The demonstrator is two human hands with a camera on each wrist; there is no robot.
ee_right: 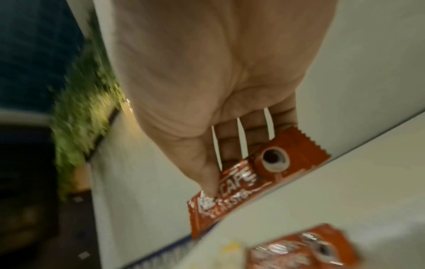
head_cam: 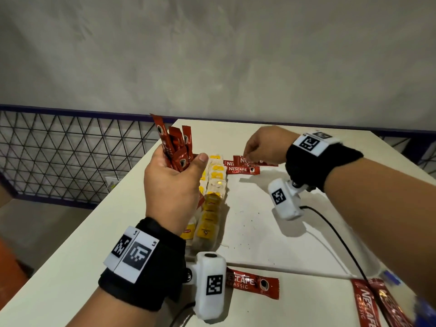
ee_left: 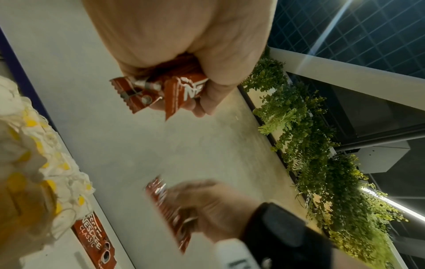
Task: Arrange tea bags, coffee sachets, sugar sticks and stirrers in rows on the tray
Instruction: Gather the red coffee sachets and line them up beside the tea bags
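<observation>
L hand (head_cam: 173, 185) is fisted round a bundle of sachets (head_cam: 175, 147), raised above the tea bags, w/ the red ends fanning up past the fingers. From the left wrist view the lower ends (ee_left: 161, 94) poke out under the palm, loosely bunched.

Near edge: one loose sachet (head_cam: 252, 283) lies flat just right of the L wrist camera, a couple more (head_cam: 368, 303) at near right beside smth blue, blurred. These are outside the rows.

Mid: the tea bags (head_cam: 213, 201) run in a column near-to-far down the tray (head_cam: 259, 232), overlapping, yellow tags up. Dark specks on the white surface to their right.

Far: R hand (head_cam: 266, 147) pinches one sachet (head_cam: 256, 160) between thumb and fingertips, low over the surface. Two laid sachets (head_cam: 243, 169) sit just beneath and nearer, right beside the far end of the tea column.

Risks, as I judge them:
- L grip looks loose at the bottom; a sachet could slide out and drop onto the tea bags, knocking the column askew.
- The pinched sachet overlaps the laid ones, so it may land on top or crooked, not parallel.
- R wrist cable trails across the tray; a sweep back could drag it thru the rows.
- Foil is slick, so a nudge from the fingers on release prob shifts the neighbours.
</observation>
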